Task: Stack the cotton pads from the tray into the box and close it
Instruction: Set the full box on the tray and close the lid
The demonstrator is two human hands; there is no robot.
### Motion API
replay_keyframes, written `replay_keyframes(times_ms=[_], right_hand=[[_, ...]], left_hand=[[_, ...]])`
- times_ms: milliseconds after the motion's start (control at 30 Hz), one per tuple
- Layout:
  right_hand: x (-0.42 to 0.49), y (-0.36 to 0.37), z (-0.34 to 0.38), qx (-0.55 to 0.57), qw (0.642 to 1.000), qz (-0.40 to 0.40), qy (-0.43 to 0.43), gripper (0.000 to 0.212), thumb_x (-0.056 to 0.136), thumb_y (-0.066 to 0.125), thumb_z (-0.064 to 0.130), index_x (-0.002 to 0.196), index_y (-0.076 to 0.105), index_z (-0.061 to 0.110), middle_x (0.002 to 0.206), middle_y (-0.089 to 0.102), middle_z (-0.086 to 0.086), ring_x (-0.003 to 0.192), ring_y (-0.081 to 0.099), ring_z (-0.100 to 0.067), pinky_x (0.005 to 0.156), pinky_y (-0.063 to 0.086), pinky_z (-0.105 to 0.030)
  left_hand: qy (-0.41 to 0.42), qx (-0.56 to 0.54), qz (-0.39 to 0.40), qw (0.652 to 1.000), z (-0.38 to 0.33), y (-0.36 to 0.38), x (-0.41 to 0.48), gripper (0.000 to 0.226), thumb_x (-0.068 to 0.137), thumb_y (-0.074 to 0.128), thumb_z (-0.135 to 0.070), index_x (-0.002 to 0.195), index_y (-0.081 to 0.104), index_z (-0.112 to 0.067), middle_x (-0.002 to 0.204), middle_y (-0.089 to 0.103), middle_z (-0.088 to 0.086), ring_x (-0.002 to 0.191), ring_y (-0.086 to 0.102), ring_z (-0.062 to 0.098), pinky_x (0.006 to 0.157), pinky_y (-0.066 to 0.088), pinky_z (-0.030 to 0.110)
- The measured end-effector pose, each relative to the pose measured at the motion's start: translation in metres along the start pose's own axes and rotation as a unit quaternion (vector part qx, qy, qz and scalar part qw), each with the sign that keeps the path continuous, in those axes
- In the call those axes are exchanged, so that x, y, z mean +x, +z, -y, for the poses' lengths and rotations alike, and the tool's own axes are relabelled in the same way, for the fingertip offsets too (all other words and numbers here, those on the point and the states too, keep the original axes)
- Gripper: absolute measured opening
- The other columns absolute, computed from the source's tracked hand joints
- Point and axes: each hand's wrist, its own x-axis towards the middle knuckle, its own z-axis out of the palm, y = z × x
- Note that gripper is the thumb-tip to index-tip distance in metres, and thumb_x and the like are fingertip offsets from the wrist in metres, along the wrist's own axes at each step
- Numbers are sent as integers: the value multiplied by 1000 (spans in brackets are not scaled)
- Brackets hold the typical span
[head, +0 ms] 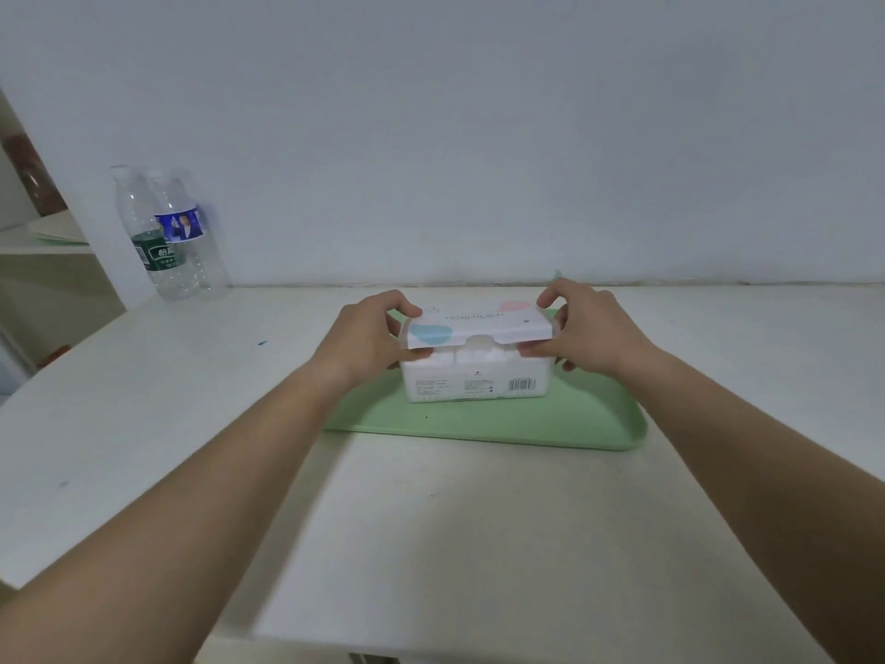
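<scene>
Between the two hands, on a pale green, smooth plastic tray (527, 424) with rounded corners, stands the translucent white rectangular plastic box (474, 383). Soft white cotton pads (479, 354) show in fluffy rows at its brim. The left hand (368, 335) and the right hand (591, 330) each pinch one end of the glossy white lid (479, 323), printed with blue and pink blotches, and hold it just above the pads with its near edge not yet seated. No loose pads show on the tray, so the stacking looks finished. Pressing the lid home seems all that is left.
</scene>
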Motion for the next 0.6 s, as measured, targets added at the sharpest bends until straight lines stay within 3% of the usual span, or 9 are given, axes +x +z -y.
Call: replay_keyframes(times_ms=[100, 200, 267, 333, 433, 600], right_hand=[[2, -4, 0, -8, 1000, 16, -6, 53, 73, 87, 36, 111, 57, 18, 77, 71, 2, 58, 69, -13, 61, 62, -35], [1, -13, -6, -10, 998, 67, -6, 64, 75, 82, 48, 128, 55, 27, 109, 68, 8, 86, 71, -15, 74, 62, -36], [-4, -15, -11, -45, 994, 92, -28, 73, 76, 76, 56, 141, 48, 37, 140, 53, 12, 101, 65, -13, 90, 55, -33], [-13, -12, -13, -73, 990, 110, -57, 79, 76, 76, 56, 146, 43, 39, 154, 37, 11, 115, 59, -12, 102, 45, -29], [-26, -4, -16, -124, 983, 102, -90, 89, 72, 80, 54, 150, 40, 36, 160, 29, 13, 137, 41, -10, 112, 33, -28], [-37, 7, -17, -219, 967, 18, -126, 68, 90, 67, 47, 150, 36, 40, 161, 27, 16, 143, 35, -15, 110, 37, -36]], left_hand=[[5, 27, 16, 999, 2, -6, 0, 40, 79, 86, -29, 115, 67, -34, 99, 70, -5, 64, 68, 13, 72, 60, 27], [5, 10, 71, 997, 8, -18, 0, 54, 84, 79, -33, 133, 59, -41, 124, 67, -10, 101, 70, 9, 87, 60, 36], [10, 22, 105, 994, 10, -20, -6, 61, 86, 76, -34, 141, 52, -45, 144, 55, -15, 115, 64, 5, 103, 51, 35], [24, 58, 112, 992, 14, -16, -16, 67, 82, 73, -41, 142, 47, -52, 155, 41, -18, 133, 52, 8, 114, 37, 32], [76, 104, 92, 987, 18, -7, -31, 72, 85, 76, -34, 148, 42, -47, 164, 24, -13, 150, 23, 3, 122, 22, 28], [196, 223, 7, 955, 17, 8, -44, 56, 99, 62, -20, 151, 44, -28, 161, 34, -10, 151, 27, 9, 119, 23, 22]])
